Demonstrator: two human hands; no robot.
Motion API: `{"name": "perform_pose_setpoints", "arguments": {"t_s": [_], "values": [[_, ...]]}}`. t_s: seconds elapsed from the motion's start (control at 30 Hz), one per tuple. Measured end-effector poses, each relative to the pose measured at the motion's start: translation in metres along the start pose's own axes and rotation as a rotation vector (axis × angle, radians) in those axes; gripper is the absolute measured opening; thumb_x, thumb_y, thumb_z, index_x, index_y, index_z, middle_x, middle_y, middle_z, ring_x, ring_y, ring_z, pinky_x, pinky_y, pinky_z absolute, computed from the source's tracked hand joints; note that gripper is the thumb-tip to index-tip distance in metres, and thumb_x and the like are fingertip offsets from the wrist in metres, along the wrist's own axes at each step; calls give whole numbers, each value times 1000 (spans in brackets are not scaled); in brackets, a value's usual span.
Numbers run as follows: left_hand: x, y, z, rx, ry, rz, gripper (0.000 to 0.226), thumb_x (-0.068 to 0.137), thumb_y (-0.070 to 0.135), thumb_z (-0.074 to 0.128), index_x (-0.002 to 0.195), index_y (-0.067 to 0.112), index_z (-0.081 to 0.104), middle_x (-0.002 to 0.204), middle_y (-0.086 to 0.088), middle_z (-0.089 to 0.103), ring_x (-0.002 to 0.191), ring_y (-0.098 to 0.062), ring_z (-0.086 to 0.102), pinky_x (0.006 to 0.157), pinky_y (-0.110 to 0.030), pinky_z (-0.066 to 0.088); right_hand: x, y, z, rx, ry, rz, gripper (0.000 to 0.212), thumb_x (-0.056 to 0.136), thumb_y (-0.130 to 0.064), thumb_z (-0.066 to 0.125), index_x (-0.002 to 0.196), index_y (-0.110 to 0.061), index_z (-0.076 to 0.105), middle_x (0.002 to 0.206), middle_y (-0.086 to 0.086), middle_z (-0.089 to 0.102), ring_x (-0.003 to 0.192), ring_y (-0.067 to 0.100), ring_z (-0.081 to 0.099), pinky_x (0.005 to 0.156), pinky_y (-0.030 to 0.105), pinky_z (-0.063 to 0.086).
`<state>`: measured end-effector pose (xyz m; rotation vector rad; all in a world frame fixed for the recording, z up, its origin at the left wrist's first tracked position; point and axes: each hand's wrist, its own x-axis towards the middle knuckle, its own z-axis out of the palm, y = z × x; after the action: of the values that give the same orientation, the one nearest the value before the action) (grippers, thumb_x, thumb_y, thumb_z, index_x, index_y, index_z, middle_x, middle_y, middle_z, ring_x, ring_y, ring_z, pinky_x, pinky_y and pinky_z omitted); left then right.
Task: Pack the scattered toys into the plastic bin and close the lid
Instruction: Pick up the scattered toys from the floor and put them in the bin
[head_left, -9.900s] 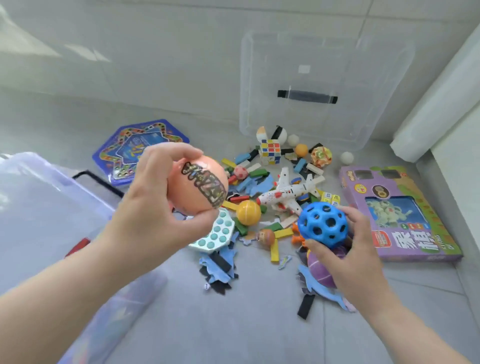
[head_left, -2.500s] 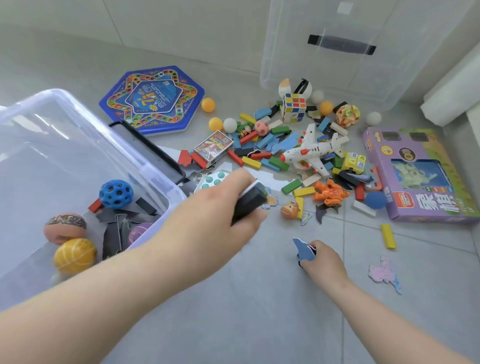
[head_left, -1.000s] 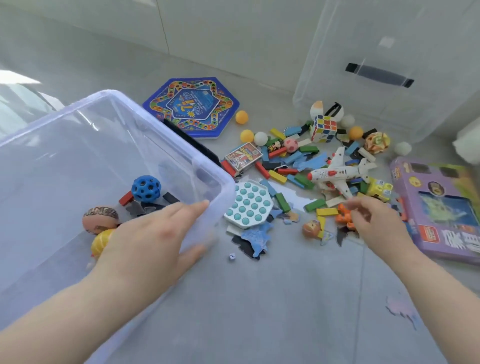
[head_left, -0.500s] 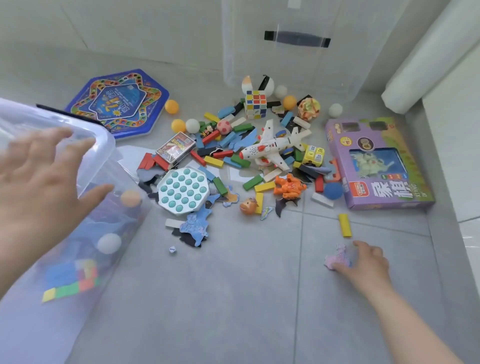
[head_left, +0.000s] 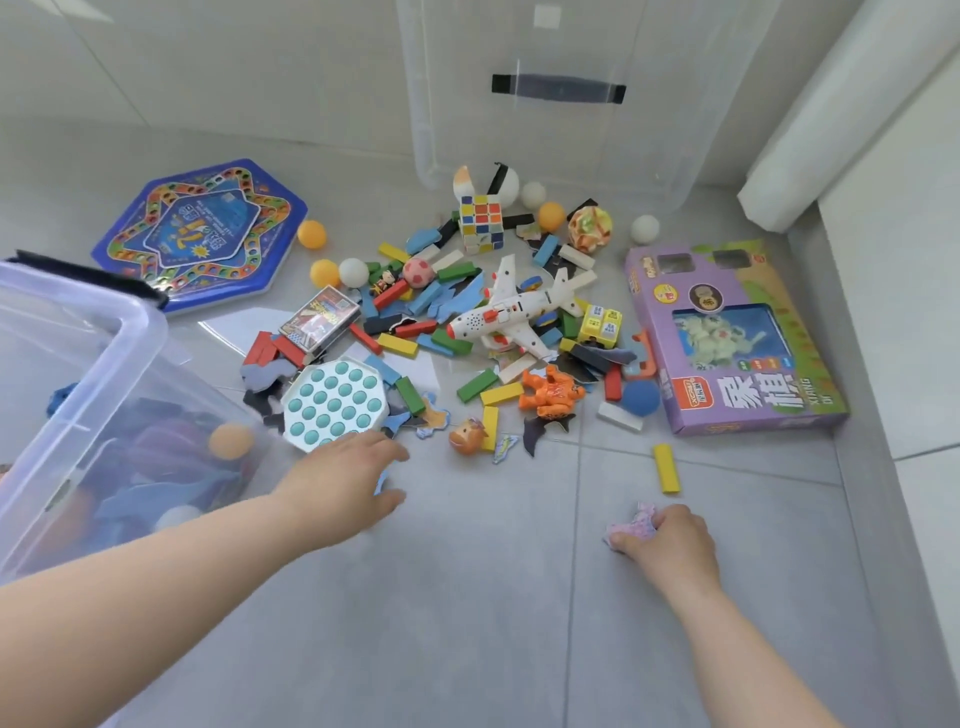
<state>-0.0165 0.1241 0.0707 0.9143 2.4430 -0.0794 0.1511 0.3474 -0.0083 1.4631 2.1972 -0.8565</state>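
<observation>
Grips a pink foam cut-out (head_left: 632, 526) with the right hand (head_left: 670, 543), fingers curled round its near edge, low down on the grey floor (head_left: 467, 613); holds the left hand (head_left: 343, 483) loose and released, fingers spread, clutching nothing; cannot tell through the blur whether touching the tile or just above it; covers part of a blue foam scrap (head_left: 382, 480); reaches right up beside the near edge of the pop-it board (head_left: 335, 402), white with teal bubbles.

Spots a yellow block (head_left: 666, 467) lying alone just beyond the right hand, apart from it; further out, a whole jumble: an orange figure (head_left: 553, 392), a blue ball (head_left: 640, 397) touching the purple game box (head_left: 727, 338), a toy airplane (head_left: 514, 312) white and red in the thick of the coloured wooden blocks (head_left: 400, 345), a card box (head_left: 319, 319) just behind the pop-it board, a puzzle cube (head_left: 480, 221) at the back; off to the left, well apart from the heap, a blue hexagonal game board (head_left: 200, 234) flat on the tiles with two orange ping-pong balls (head_left: 311, 234) near its right edge.

Finds the plastic bin (head_left: 130, 332) at the left edge, open at the top, right beside the left forearm; shows through its clear wall an orange ball (head_left: 231, 439), a white ball (head_left: 176, 514) and blue and dark foam shapes; has the clear lid (head_left: 545, 145), black handle strip across it, standing propped against the wall (head_left: 208, 67) behind the heap, well apart from the bin.
</observation>
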Motion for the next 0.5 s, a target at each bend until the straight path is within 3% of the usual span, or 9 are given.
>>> {"name": "perform_pose_setpoints", "arguments": {"t_s": [0.1,0.13,0.23,0.37,0.43,0.5], "values": [[37,13,9,-121,16,-17,52,91,38,47,139,23,31,142,2,37,130,-17,37,101,-27,33,1,0,0,-77,46,-65,22,76,-28,65,69,-14,50,91,8,51,109,35,49,79,31,34],[49,18,11,-153,42,-13,55,91,39,48,139,22,30,143,1,36,130,-18,37,102,-28,33,2,-1,-2,-119,57,-103,30,79,-27,63,60,-20,40,92,9,51,109,33,47,78,30,32],[73,32,20,-185,111,18,63,88,42,51,141,18,25,144,-2,32,131,-22,34,104,-31,31,11,-7,-15,-136,131,-102,42,85,-26,57,54,-26,27,108,12,56,111,31,43,81,29,33],[82,34,34,-127,82,100,67,88,45,50,143,20,21,148,0,27,133,-21,32,106,-30,29,41,-14,-26,-115,122,30,42,86,-38,49,52,-22,32,109,16,60,113,35,46,55,20,25],[87,31,37,-105,56,104,61,88,44,49,140,20,28,144,-1,33,130,-22,35,104,-30,30,50,-18,-21,-97,121,17,33,86,-35,52,57,-23,41,117,16,56,117,34,43,64,25,29],[93,29,38,-121,59,93,51,89,39,50,134,19,37,137,-1,41,125,-23,39,100,-30,33,56,-21,-16,-63,143,-1,11,86,-27,55,87,-19,63,127,15,47,123,33,38,86,27,30]]}}
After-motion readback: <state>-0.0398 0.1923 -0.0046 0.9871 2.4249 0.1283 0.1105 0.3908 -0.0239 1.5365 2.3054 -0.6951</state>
